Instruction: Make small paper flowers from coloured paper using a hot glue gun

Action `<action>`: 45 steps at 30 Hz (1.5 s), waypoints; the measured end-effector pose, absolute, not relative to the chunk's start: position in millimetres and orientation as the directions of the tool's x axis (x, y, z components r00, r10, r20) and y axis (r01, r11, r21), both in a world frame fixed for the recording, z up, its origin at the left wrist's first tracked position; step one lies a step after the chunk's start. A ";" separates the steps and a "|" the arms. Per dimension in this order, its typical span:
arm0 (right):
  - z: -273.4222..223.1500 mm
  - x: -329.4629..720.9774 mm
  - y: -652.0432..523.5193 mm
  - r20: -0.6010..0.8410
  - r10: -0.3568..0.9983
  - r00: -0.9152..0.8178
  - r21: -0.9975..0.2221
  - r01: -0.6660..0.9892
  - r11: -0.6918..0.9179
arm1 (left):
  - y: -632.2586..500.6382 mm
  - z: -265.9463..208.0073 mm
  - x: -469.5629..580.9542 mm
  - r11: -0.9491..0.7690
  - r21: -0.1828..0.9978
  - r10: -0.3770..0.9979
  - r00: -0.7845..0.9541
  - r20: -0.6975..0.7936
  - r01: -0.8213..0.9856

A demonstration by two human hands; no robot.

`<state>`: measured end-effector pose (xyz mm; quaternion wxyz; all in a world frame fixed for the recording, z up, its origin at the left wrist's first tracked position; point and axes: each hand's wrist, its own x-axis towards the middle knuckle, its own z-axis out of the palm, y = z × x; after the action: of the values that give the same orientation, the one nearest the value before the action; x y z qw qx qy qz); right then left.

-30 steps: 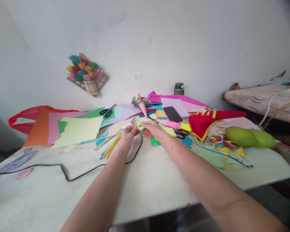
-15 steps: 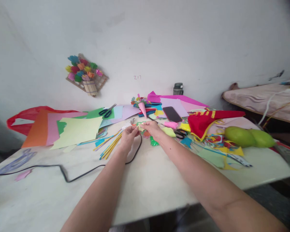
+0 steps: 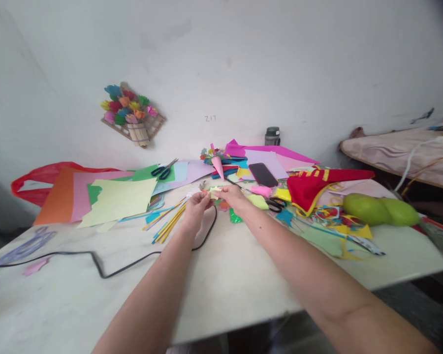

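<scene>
My left hand (image 3: 198, 205) and my right hand (image 3: 232, 195) meet over the middle of the table, with fingers pinched. Between them is a small pale yellow paper cutout (image 3: 214, 193), its edges held by both hands. Its exact shape is too small to make out. Several other coloured paper pieces lie just under and behind the fingers, partly hidden. Beside my left hand lie yellow and blue paper strips (image 3: 170, 223). A green shiny piece (image 3: 235, 216) lies below my right hand. Behind the hands stands a pink paper cone (image 3: 217, 166) topped with colourful paper pieces.
Coloured paper sheets (image 3: 118, 201) and scissors (image 3: 164, 170) spread over the left. A black cable (image 3: 96, 260) crosses the table (image 3: 236, 280). Rightward lie a phone (image 3: 263, 175), black-handled scissors (image 3: 275, 204), red cloth (image 3: 306, 191), paper scraps and green fruit-like objects (image 3: 367, 208). A bottle (image 3: 272, 136) stands behind.
The yellow cutout has turned slightly between my fingers and shows more of its surface. Both arms stay nearly in place.
</scene>
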<state>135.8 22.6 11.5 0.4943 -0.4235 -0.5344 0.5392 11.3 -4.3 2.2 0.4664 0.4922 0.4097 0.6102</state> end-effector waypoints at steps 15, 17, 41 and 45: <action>18.0 140.8 21.7 0.021 0.987 -0.159 -0.992 -0.123 0.002 | -4.3 2.0 8.5 -0.251 0.954 0.967 -0.078 0.241 -0.162; 18.3 139.8 21.5 0.035 0.993 -0.117 -0.994 -0.110 0.022 | -4.0 1.0 7.5 -0.230 0.961 0.972 -0.081 0.220 -0.155; 8.2 134.5 25.0 0.203 0.970 -0.130 -0.978 0.018 0.207 | 5.9 -8.3 -6.1 -0.071 0.954 0.997 -0.027 0.066 -0.290; 8.3 135.3 25.8 0.204 0.973 -0.112 -0.978 0.021 0.207 | 3.9 -6.4 -11.0 -0.093 0.970 0.995 0.025 0.102 -0.226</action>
<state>135.3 25.8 8.3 0.5128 -0.4253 -0.5837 0.4641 -11.0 3.9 -6.4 0.5371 0.4731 0.4060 0.5682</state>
